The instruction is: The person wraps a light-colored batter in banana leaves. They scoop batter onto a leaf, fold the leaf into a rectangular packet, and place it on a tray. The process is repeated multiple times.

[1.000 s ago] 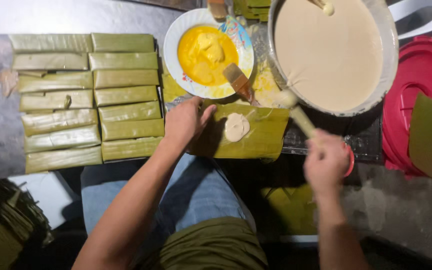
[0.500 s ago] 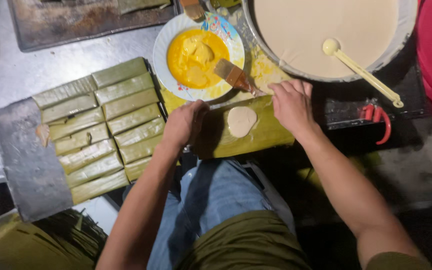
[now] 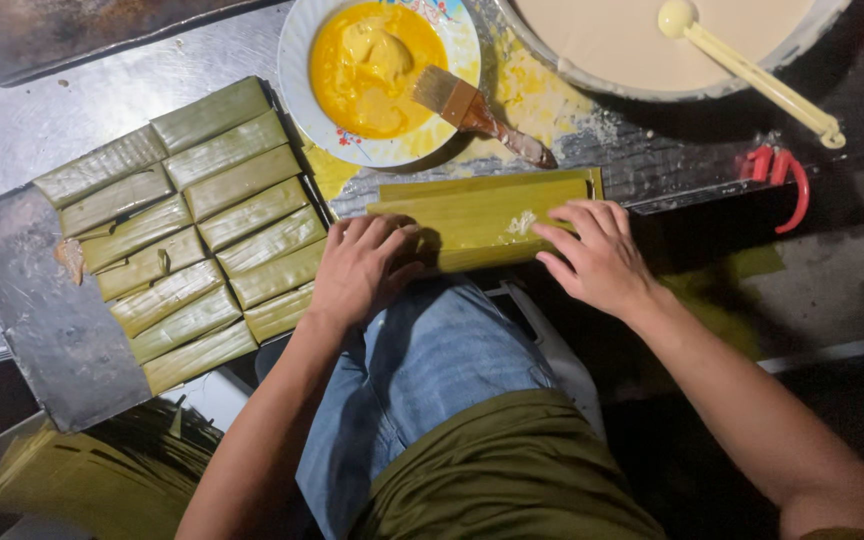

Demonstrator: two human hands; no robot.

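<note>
Folded since: green leaf strip (image 3: 482, 215) (batter hidden), left hand (image 3: 362, 268), right hand (image 3: 592, 258) pressing.

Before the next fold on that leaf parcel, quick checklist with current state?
1. Both hands on the banana leaf parcel: ok. Left hand presses its left end, right hand lies flat on its right part.
2. Leaf closed over the filling: ok, no batter disc in view, only a small white smear near the right fingers.
3. Parcel ends tucked: cannot tell, the left end is under the hand.
4. Brush out of the way: ok, its bristles rest in the plate of yellow paste.
5. Ladle parked: ok, in the batter bowl.
6. Room on the tray of wrapped parcels: ok, bare metal at its left.
</note>
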